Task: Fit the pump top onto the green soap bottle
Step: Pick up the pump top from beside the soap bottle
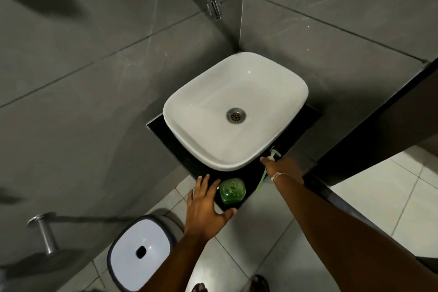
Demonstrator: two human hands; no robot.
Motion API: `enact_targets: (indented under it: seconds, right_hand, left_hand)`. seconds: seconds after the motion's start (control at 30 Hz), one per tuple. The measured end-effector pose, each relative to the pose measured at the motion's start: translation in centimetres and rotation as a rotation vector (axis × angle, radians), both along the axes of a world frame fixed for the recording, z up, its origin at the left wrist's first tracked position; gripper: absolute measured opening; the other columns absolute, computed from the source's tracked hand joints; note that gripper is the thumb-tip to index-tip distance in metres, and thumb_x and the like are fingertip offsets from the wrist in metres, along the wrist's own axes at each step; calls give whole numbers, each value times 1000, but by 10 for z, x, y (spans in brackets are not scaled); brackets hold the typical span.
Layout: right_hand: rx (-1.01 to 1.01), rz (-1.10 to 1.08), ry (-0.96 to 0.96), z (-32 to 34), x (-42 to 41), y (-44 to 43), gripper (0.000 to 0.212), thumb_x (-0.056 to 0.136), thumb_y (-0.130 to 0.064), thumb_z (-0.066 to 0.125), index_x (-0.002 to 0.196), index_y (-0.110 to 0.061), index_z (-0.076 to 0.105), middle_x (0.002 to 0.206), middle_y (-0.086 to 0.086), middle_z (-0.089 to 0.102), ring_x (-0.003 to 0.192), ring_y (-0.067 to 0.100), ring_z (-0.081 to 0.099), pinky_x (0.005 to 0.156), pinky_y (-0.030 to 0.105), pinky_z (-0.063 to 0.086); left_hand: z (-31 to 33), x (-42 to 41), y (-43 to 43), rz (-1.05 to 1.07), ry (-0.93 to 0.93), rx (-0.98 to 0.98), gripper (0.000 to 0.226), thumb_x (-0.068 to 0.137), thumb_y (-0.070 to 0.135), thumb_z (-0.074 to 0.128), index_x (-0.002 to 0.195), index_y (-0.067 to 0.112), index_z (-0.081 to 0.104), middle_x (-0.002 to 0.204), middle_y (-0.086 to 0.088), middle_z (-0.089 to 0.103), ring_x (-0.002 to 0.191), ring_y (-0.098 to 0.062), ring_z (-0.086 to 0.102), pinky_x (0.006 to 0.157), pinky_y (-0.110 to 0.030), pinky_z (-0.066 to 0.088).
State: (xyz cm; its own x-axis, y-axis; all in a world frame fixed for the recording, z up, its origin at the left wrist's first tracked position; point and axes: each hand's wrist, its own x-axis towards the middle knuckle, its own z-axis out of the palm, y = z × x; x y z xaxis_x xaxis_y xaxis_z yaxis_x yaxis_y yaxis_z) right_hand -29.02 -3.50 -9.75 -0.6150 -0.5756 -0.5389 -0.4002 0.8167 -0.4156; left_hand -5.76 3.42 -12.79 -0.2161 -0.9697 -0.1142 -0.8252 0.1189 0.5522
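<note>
Your right hand [283, 168] hides most of the pump top [272, 155], grip unclear, its tube trailing below the wrist; your left hand [205, 206] spreads open, empty, beside the capless green soap bottle [231, 191] on the black counter [166, 135] edge.

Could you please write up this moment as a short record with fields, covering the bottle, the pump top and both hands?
setting: white basin on a black counter, grey tiled corner
green soap bottle: upright on the counter's front edge, neck open, no pump fitted
pump top: in the right hand, its tube hanging down
left hand: fingers spread beside the bottle, thumb curled round its front
right hand: closed on the pump top, right of the bottle
task state: pump not yet on
</note>
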Motion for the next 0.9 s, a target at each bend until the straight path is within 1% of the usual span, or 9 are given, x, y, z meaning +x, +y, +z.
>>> enact_targets:
  seconds: [0.13,0.27,0.37,0.6,0.7,0.77,0.83,0.87,0.9]
  right_hand:
    - [30,26,55,-4,3,-5,74,77,-65,63,125,-8,58,135,19,58,126,40,51,105,54,41]
    - [19,17,40,-9,5,-10,67,77,-61,66,118,-8,63,127,21,63,121,42,55,104,56,42]
    - [5,-7,39,-11,6,-11,61,76,-56,68,114,-10,65,123,21,64,119,42,56,101,56,44]
    - [-59,7,-6,-17,4,-12,51,80,-51,65,108,-10,69,117,21,67,115,43,59,100,57,45]
    - [-86,-60,-48,-18,-1,-12,47,82,-47,64,104,-6,70,112,22,69,109,41,61,98,52,48]
    - [-163,-207,-132,-13,-5,-3,51,83,-47,66,103,0,70,103,21,70,97,38,65,90,44,51]
    - [-368,-413,-259,1,-7,15,46,82,-42,72,100,-1,72,81,10,68,76,27,64,80,38,51]
    - [-495,-491,-347,10,-5,27,37,80,-39,75,97,-6,74,78,5,67,75,23,64,82,38,52]
    - [-607,-519,-414,21,-3,40,30,79,-37,77,96,-13,75,82,4,70,83,24,67,88,42,55]
  left_hand:
    - [-4,-4,-6,43,45,-11,87,66,80,54,139,35,41,158,-1,26,148,-19,9,118,-50,17]
    - [-8,-5,-11,47,70,-10,79,65,77,59,133,40,46,158,-1,27,148,-19,11,117,-49,16]
    - [-11,-3,-14,47,87,-13,72,65,76,62,126,40,50,157,-1,29,148,-19,12,117,-50,17]
    - [-11,-3,-12,36,98,-4,71,67,77,60,127,39,51,158,0,27,148,-18,11,117,-52,17]
    - [-9,-3,-12,33,104,7,71,68,76,61,128,39,51,158,-1,27,148,-18,10,118,-51,15]
    - [-8,-3,-12,36,103,12,71,67,74,63,128,38,52,158,-2,26,148,-19,9,118,-51,15]
    - [-7,-3,-12,41,108,18,71,67,72,65,128,38,52,159,-2,25,148,-19,9,118,-50,15]
    - [-7,-3,-12,43,114,21,70,68,71,66,128,37,53,159,-2,25,148,-18,9,118,-49,14]
    - [-7,-3,-12,45,118,25,70,68,71,67,128,37,53,159,-2,25,148,-18,8,119,-49,14]
